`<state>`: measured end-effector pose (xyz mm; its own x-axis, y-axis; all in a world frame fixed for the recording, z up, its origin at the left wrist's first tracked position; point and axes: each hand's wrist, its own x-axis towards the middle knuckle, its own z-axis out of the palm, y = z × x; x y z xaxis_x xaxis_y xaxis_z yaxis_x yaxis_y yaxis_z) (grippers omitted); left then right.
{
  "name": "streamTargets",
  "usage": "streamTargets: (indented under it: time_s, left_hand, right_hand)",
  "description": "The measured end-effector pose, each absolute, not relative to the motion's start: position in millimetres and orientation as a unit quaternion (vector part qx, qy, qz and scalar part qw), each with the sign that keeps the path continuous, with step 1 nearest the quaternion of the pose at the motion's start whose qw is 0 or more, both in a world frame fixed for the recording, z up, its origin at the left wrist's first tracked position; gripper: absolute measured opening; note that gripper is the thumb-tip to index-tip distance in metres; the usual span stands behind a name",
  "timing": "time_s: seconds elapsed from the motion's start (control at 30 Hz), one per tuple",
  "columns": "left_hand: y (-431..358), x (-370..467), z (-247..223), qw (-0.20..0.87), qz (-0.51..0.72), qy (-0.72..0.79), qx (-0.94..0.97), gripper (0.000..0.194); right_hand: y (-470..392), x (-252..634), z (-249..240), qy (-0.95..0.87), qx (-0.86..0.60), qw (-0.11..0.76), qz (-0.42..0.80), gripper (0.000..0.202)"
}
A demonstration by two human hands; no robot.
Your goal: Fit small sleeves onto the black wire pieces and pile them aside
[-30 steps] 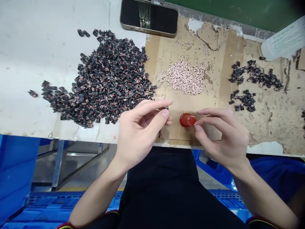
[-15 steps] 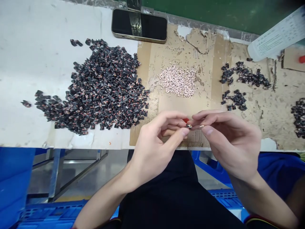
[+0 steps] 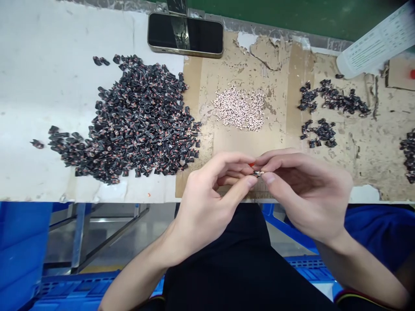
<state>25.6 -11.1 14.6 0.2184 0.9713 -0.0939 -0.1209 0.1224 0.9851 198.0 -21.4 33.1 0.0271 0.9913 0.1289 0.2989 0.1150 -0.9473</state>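
My left hand (image 3: 215,194) pinches a small black part (image 3: 256,173) between thumb and forefinger, near the table's front edge. A bit of red shows behind those fingers. Opposite it, my right hand (image 3: 304,190) has thumb and forefinger closed on a tiny pale copper-coloured piece (image 3: 262,172). The two tiny parts meet, or nearly so, between my fingertips; the exact contact is too small to tell. Beyond my hands lies a spread of similar pale copper-coloured pieces (image 3: 240,108) on cardboard. A large heap of black parts (image 3: 139,121) with reddish spots lies to the left.
A phone (image 3: 185,34) lies at the back edge. Smaller clusters of black parts (image 3: 343,99) are on the right, with another group (image 3: 409,151) at the far right. A translucent white container with printed text (image 3: 376,43) leans in at back right.
My right hand has moved left, bringing the pale copper-coloured piece up to the black part in my left hand. The left hand keeps its pinch. The whole view has shifted slightly.
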Motion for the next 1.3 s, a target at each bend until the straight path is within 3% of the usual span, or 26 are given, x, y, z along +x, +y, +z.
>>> streamTargets:
  time_s: [0.2,0.33,0.57,0.73,0.83,0.87,0.93,1.0,1.1,1.3]
  left_hand:
    - [-10.7,20.4,18.1,0.561,0.452,0.441,0.535,0.023]
    - [-6.0,19.5,22.0,0.633,0.458,0.429,0.453,0.021]
    - [-6.0,21.6,26.9,0.749,0.433,0.405,0.296,0.023]
    - [-12.0,30.2,19.6,0.747,0.408,0.415,0.321,0.023]
    - [2.1,22.2,8.2,0.626,0.388,0.447,0.507,0.039]
    - [11.3,16.2,3.4,0.53,0.389,0.469,0.59,0.043]
    - [33.7,1.6,-6.6,0.248,0.388,0.53,0.712,0.03]
    - [55.8,-11.9,-15.4,0.079,0.304,0.554,0.771,0.027]
    - [76.2,-23.5,-23.1,0.012,0.21,0.532,0.82,0.019]
    - [80.1,-30.3,-23.7,0.025,0.195,0.489,0.85,0.02]
  right_hand:
    - [-14.9,204.8,34.3,-0.6,-0.526,0.432,0.421,0.021]
    - [-15.1,207.9,31.3,-0.588,-0.519,0.448,0.429,0.028]
    - [-15.5,209.5,26.4,-0.67,-0.47,0.462,0.341,0.039]
    - [-23.6,213.5,20.0,-0.613,-0.502,0.463,0.397,0.026]
    - [-21.2,233.6,5.5,-0.565,-0.579,0.472,0.351,0.016]
    - [-17.7,244.1,-0.9,-0.564,-0.614,0.467,0.294,0.013]
    - [-8.3,268.9,-13.1,-0.583,-0.674,0.432,0.141,0.012]
    - [0.7,293.9,-21.4,-0.608,-0.703,0.368,0.028,0.011]
    - [9.2,317.9,-22.2,-0.63,-0.706,0.324,-0.014,0.007]
    - [36.9,290.5,-10.9,-0.698,-0.643,0.314,-0.012,0.01]
